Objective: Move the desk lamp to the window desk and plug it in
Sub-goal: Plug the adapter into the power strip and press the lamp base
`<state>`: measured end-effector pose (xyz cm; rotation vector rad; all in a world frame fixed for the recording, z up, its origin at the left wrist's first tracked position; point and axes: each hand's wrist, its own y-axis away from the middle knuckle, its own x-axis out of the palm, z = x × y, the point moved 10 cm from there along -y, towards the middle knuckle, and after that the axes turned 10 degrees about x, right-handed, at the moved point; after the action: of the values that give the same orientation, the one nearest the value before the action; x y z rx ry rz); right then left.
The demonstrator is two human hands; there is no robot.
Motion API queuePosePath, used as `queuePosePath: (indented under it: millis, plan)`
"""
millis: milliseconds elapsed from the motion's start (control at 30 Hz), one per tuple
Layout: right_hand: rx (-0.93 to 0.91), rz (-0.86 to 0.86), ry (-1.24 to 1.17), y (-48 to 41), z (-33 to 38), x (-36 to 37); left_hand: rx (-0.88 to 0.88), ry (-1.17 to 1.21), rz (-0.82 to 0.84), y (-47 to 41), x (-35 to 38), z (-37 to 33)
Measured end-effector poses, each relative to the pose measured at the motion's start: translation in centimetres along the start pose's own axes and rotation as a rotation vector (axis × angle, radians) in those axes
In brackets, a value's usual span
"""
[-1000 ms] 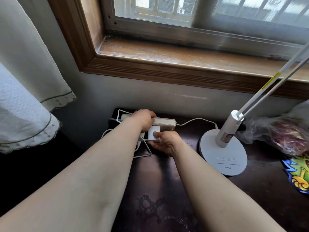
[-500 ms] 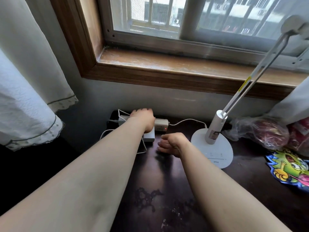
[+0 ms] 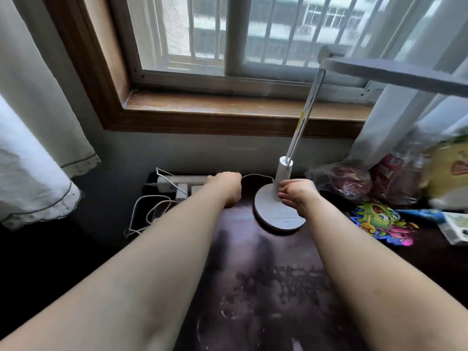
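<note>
Right hand (image 3: 296, 196) now at desk lamp (image 3: 279, 211) post, left hand (image 3: 225, 187) off power strip (image 3: 177, 183).

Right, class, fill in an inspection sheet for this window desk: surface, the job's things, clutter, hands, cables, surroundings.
Surface: dark glossy desk, scuffed pale marks near the front.
Job's things: white desk lamp with round base stands upright by the wall; white power strip at the back left.
Clutter: clear plastic bag of reddish contents, colourful cartoon sticker.
Hands: left hand is on the strip's right end; right hand is at the lamp's stem, grip cannot be told.
Cables: loose white cords at the desk's left edge.
Surroundings: wooden windowsill, white curtain.
</note>
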<state>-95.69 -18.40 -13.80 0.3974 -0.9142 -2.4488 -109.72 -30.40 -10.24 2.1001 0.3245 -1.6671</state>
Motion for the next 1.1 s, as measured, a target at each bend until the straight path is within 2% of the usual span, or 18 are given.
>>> queuePosePath:
  millis: [67, 133, 200, 300, 600, 800, 1100]
  plan:
    - [-0.065, -0.076, 0.088, 0.1, 0.2, -2.5, 0.020, -0.015, 0.002, 0.4, 0.5, -1.9]
    - [-0.169, -0.203, 0.292, 0.2, 0.4, -4.7, 0.028, 0.009, 0.010, 0.6, 1.6, -3.5]
    - [-0.268, -0.262, 0.495, 0.6, 0.4, -5.5, 0.030, 0.068, 0.021, 0.7, 3.1, -4.7]
    - [-0.315, -0.217, 0.663, 0.3, -0.7, -5.8, 0.001, 0.127, 0.040, 1.0, 5.2, -5.9]
    - [-0.376, -0.032, 0.916, -1.5, -4.0, -4.1, -0.105, 0.258, 0.043, 0.5, 9.9, -7.4]
    - [-0.445, 0.002, 1.166, -2.2, -5.1, -2.1, -0.169, 0.346, 0.041, 0.2, 11.4, -6.9]
    - [-0.538, 0.033, 1.348, -2.9, -6.1, -0.5, -0.223, 0.383, 0.027, -0.3, 12.1, -6.0]
